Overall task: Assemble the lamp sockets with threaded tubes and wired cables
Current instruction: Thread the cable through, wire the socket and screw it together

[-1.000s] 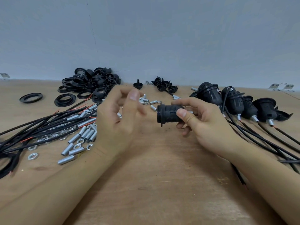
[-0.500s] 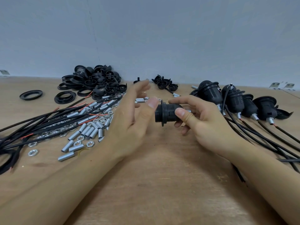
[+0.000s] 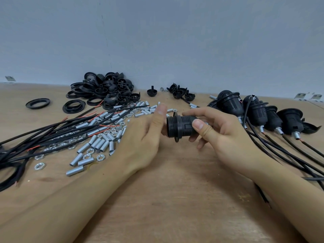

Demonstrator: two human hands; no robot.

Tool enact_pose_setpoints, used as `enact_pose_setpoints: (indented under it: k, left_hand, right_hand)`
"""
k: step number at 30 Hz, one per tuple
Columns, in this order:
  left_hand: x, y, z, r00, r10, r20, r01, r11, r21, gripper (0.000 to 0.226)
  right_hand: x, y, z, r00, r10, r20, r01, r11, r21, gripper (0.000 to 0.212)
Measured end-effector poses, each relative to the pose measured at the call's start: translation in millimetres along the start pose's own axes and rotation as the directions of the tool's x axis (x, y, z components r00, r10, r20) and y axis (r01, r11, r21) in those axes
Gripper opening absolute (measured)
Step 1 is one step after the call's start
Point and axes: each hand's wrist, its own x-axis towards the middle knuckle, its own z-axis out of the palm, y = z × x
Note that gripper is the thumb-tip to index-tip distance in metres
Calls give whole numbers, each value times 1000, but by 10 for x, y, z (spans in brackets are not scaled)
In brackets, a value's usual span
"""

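My right hand [image 3: 222,137] grips a black threaded lamp socket [image 3: 180,128] held sideways above the table, its open end pointing left. My left hand [image 3: 145,137] is right at that open end, thumb up against the rim, fingers spread; whether it grips the socket I cannot tell. Silver threaded tubes [image 3: 101,144] and hex nuts [image 3: 40,166] lie scattered left of my left hand. Black cables with red wire tips [image 3: 52,135] fan out across the left side.
A heap of black socket caps and rings [image 3: 105,92] sits at the back left, with loose rings [image 3: 37,103] beside it. Several assembled sockets with cables [image 3: 259,113] lie at the right. A few small caps [image 3: 178,92] rest near the grey wall.
My left hand moved right from over the tubes to the socket's open end. The right hand kept the socket almost still.
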Motion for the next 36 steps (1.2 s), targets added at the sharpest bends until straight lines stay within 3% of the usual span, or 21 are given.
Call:
enact_pose_setpoints:
  k: [2, 5, 8, 10, 14, 18, 22, 27, 31, 34, 36]
  left_hand:
    - [-1, 9, -15, 996, 63, -58, -67, 995, -79, 68]
    - [-4, 10, -8, 987, 161, -26, -163, 969, -185, 58]
    - [20, -37, -8, 999, 22, -45, -29, 988, -153, 79]
    - [31, -49, -12, 996, -19, -89, 5, 987, -162, 71]
    - [9, -13, -29, 986, 151, -75, -162, 971, -174, 49]
    - [21, -62, 9, 999, -46, 27, 51, 971, -232, 66]
    - [27, -29, -1, 995, 82, -65, -94, 969, -229, 62]
    - [7, -37, 5, 983, 180, -44, -185, 966, -182, 63]
    - [23, -69, 5, 993, 88, -85, -101, 980, -169, 69]
    - [13, -81, 8, 993, 76, -94, -91, 982, -166, 68]
    - [1, -60, 14, 993, 81, -84, -92, 985, -144, 66]
  right_hand:
    - [2, -5, 0, 1000, -12, -5, 12, 1000, 9, 23]
    - [-4, -19, 3, 999, -31, -14, 31, 999, 14, 22]
    - [-12, -38, 16, 999, -43, -5, 44, 999, 12, 25]
    - [-5, -39, 19, 999, -43, -20, 43, 999, 21, 23]
    - [-10, -40, 8, 995, -74, -60, 74, 997, 7, 23]
    - [-9, -80, 25, 996, -69, -63, 72, 997, 35, 21]
    - [-3, -83, 25, 995, -69, -76, 71, 997, 21, 21]
    - [2, -89, 7, 990, -105, -96, 103, 994, -24, 22]
    - [90, -120, -169, 930, -178, -321, 156, 983, -93, 29]
    - [150, -104, -396, 783, -185, -594, 131, 982, -133, 23]
    - [167, -48, -502, 696, -173, -697, 49, 980, -195, 25]
